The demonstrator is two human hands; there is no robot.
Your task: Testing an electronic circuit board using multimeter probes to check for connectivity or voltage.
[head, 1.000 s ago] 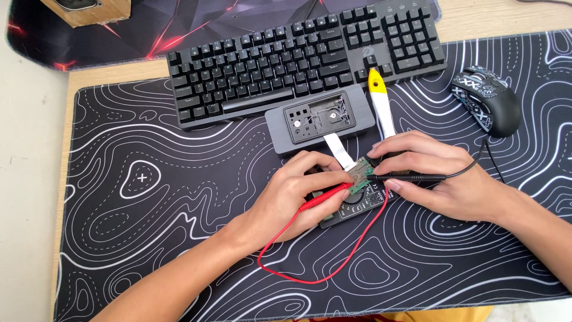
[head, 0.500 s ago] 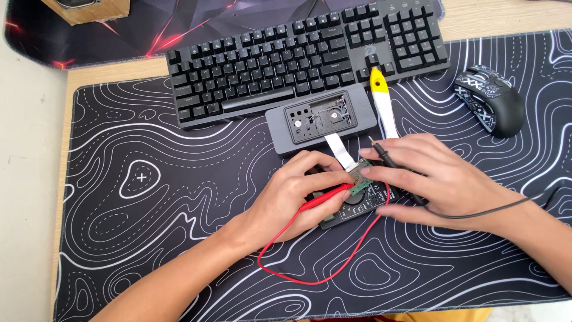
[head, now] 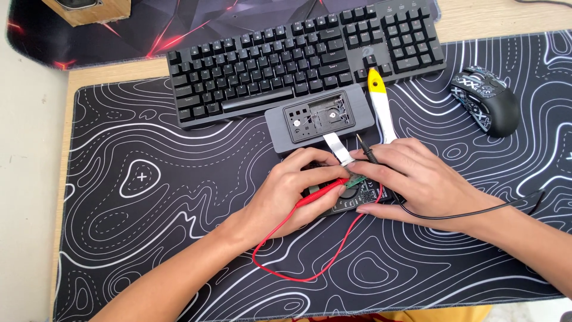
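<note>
Since the earlier head-view frames, the thin black probe [head: 366, 148] has been swung up out of the right hand [head: 411, 179], its metal tip now raised toward the flat white ribbon cable [head: 335, 146], and the black lead [head: 476, 211] is trailed off to the right. In the current head view, the small dark circuit-board device [head: 351, 197] is pinned flat on the black wavy-lined desk mat [head: 149, 197] by both hands, apparently to keep it steady; the left hand [head: 298, 191] is closed on the red probe [head: 325, 194], whose red wire [head: 298, 274] is looped toward the near edge. The grey opened housing [head: 319, 119] is lying just beyond, below the black mechanical keyboard [head: 298, 59], while most of the device is hidden under the fingers and the contact points cannot be made out.
</note>
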